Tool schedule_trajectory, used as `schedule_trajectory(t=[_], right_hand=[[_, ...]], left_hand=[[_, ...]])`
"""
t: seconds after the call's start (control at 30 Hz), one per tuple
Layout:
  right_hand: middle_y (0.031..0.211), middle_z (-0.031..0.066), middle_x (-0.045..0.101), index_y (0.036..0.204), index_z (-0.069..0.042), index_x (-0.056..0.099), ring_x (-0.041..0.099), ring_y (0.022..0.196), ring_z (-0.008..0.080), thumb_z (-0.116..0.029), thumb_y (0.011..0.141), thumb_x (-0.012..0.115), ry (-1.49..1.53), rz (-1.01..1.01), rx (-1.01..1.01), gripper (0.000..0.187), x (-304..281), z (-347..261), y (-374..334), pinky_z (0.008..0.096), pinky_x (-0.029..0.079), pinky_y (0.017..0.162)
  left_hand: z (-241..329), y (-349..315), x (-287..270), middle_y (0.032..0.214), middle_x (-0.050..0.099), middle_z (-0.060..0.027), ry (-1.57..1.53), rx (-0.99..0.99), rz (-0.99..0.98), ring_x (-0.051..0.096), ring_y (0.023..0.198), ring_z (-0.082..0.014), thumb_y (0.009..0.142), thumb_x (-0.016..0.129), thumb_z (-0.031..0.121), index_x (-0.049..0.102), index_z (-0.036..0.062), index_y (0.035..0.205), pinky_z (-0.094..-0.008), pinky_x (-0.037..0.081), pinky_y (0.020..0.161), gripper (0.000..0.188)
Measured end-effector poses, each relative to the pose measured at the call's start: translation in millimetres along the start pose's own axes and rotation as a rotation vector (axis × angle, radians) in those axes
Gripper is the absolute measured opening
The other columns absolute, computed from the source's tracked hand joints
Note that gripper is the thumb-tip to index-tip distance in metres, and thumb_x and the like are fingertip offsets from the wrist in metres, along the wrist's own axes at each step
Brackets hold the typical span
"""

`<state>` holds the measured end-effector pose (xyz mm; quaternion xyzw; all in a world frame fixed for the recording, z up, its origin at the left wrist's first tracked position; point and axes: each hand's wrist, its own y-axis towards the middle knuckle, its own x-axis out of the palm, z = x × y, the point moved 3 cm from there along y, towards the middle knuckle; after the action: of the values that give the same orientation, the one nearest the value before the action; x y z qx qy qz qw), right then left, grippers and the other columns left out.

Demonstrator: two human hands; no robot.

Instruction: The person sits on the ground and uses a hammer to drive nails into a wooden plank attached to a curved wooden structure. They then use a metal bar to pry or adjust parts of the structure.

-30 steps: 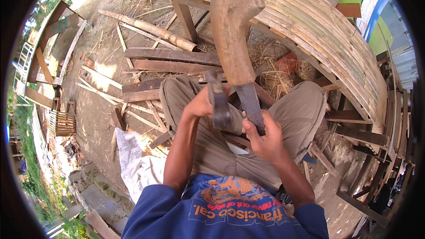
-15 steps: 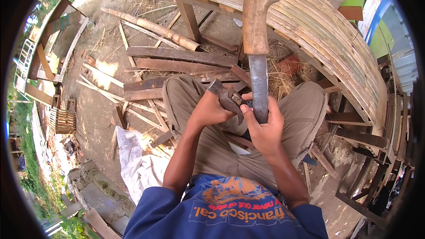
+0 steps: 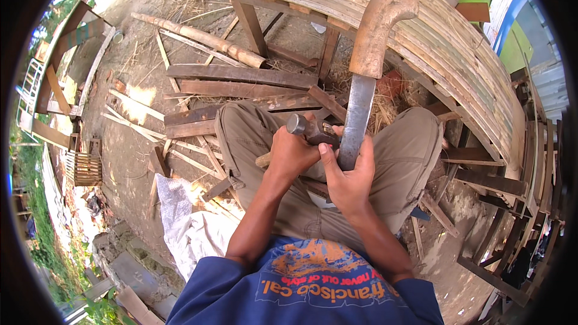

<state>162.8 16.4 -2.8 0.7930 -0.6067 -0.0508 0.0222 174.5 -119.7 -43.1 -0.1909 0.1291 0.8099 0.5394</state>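
Head view: knife (image 3: 361, 103) in right hand (image 3: 351, 185), hammer (image 3: 317, 133) in left hand (image 3: 290, 155).

The scene is lit by bright daylight, and the far left corner is washed out to white. A hard patch of sun (image 3: 139, 95) is cast on the ground (image 3: 123, 171) at left, and a white sack (image 3: 198, 229), near left, is brightly lit. The blade (image 3: 362, 105) is kept crisp, with a dull sheen. The timber (image 3: 490, 280) at near right is sunk in shade. The slatted bench top (image 3: 463, 69) is bent into an arc by the fisheye lens, and detail is softened toward the black rim
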Motion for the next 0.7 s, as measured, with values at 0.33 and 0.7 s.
schedule_trajectory(t=[0.33, 0.7], right_hand=[[0.089, 0.0001, 0.060, 0.117, 0.001, 0.054, 0.046, 0.060, 0.0015, -0.022, 0.102, 0.059, 0.025, -0.215, 0.017, 0.028, -9.8, -1.6, -0.7, 0.0197, 0.038, 0.053], [0.086, 0.0242, 0.065, 0.122, 0.002, 0.053, 0.067, 0.078, 0.0443, -0.022, 0.105, 0.051, -0.367, -0.474, -0.082, 0.030, -39.1, -42.3, -14.0, 0.0433, 0.051, 0.064]], left_hand=[[-15.5, 2.9, -4.0, 0.076, 0.066, -0.0063, -0.407, 0.048, -0.250, 0.062, 0.074, -0.0108, 0.063, 0.080, 0.010, 0.063, 0.0004, 0.091, -0.0308, 0.050, 0.068, 0.034], [-2.2, 8.2, -31.8, 0.081, 0.062, -0.0004, -0.400, 0.207, -0.571, 0.057, 0.076, -0.0102, 0.061, 0.079, 0.013, 0.064, 0.0025, 0.091, -0.0288, 0.048, 0.068, 0.035]])
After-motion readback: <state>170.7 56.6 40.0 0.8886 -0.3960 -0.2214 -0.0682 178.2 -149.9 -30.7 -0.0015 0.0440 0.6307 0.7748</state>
